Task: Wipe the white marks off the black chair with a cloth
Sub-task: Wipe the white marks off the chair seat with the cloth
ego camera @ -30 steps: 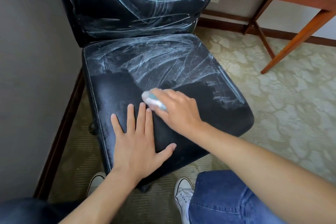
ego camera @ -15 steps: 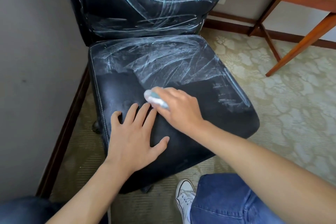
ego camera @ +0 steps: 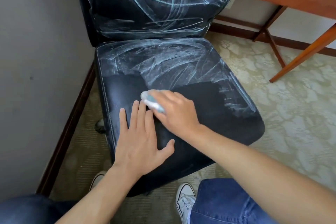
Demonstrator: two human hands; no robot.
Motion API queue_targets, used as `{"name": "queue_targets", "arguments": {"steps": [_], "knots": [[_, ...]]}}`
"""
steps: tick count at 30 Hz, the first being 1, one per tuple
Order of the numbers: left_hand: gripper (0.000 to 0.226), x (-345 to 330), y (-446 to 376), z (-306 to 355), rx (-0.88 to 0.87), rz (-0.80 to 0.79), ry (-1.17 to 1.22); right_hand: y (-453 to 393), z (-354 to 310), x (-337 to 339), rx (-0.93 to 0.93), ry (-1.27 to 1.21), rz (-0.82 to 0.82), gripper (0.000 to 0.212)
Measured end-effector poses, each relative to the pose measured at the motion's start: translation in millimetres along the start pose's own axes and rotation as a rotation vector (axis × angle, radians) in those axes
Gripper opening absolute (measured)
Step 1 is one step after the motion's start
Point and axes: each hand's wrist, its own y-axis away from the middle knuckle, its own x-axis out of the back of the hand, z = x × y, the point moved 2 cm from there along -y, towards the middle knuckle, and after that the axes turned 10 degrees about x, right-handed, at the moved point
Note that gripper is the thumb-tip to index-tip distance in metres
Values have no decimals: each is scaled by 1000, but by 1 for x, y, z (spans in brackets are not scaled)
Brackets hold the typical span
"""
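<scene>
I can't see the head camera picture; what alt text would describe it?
A person's right hand rubs a small white and teal cloth across a black padded chair seat streaked with white marks, while the left hand rests flat on the seat's cleaned front.

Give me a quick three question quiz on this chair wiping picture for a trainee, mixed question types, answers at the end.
1. True or false: the backrest is already wiped clean.
2. Which hand holds the cloth? A) left hand B) right hand
3. Fill in: the left hand lies ____ on the seat.

Key
1. False; white marks cover the backrest and the rear of the seat.
2. B
3. Flat, fingers spread, near the front left edge.
</scene>
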Motion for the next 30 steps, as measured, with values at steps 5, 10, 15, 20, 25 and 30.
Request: {"name": "queue_targets", "arguments": {"steps": [5, 10, 15, 20, 25, 30], "knots": [[93, 2, 0, 1, 10, -12, -17, -4, 85, 16, -389, 148, -24, 21], [90, 3, -1, 1, 9, -4, -9, -1, 89, 13, -421, 194, 42, 33], [74, 7, -5, -9, 23, 38, 82, -6, -4, -2, 23, -2, -2, 35], [59, 5, -6, -15, 12, 113, 122, -14, 80, 11, -361, 164, -17, 23], [57, 3, -3, -12, 6, 101, 115, -13, 86, 3, -363, 228, 26, 35], [56, 4, -3, -13, 45, 95, 164, -13, 7, -14, 95, 53, 63, 34]]}}
